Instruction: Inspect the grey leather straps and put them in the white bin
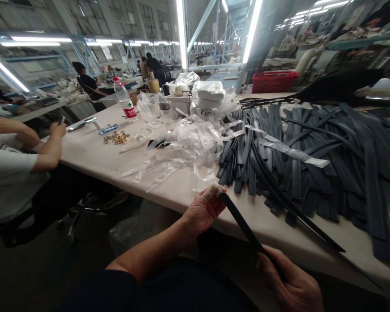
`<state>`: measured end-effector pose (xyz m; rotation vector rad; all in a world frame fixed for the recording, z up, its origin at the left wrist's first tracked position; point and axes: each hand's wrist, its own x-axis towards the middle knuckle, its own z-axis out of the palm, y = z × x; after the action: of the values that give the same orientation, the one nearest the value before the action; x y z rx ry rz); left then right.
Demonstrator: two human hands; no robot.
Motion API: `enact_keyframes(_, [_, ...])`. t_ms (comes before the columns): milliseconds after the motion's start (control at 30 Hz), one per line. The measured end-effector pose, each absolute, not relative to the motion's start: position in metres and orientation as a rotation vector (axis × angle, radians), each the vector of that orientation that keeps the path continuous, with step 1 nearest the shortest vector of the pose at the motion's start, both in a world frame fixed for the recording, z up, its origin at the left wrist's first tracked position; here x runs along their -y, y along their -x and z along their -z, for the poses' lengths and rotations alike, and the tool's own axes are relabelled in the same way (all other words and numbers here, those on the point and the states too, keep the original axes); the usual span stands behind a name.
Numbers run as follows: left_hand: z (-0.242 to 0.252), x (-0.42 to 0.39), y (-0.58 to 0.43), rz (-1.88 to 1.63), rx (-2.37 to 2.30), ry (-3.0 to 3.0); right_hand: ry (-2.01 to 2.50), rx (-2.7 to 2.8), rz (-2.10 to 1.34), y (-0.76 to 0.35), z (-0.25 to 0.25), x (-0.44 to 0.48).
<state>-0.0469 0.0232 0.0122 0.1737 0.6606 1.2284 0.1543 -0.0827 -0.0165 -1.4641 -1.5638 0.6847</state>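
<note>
A dark strap stretches between my two hands at the table's front edge. My left hand pinches its upper end; a pale wrapping covers the thumb or a finger there. Lower down and to the right, my right hand is closed around the other part of the strap. Just beyond my left hand lies a heap of clear plastic strips. To the right spreads a large pile of dark grey straps, some hanging toward the front edge.
A bottle with a red label, small gold-coloured metal pieces and a lidded clear jar stand or lie on the table. A red basket is behind the pile. At the left sits a person holding a phone-like object.
</note>
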Motion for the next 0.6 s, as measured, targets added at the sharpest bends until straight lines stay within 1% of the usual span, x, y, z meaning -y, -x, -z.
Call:
enact_keyframes(200, [-0.012, -0.021, 0.043, -1.237, -0.663, -0.199, 1.417, 1.640, -0.679, -0.156, 0.027, 0.078])
enact_keyframes(367, [-0.009, -0.021, 0.045, -1.258, -0.679, -0.213, 1.342, 1.683, -0.610, -0.160, 0.030, 0.078])
enact_keyframes(600, [-0.006, -0.023, 0.045, -1.262, -0.681, -0.197, 1.425, 1.612, -0.642, -0.159, 0.032, 0.082])
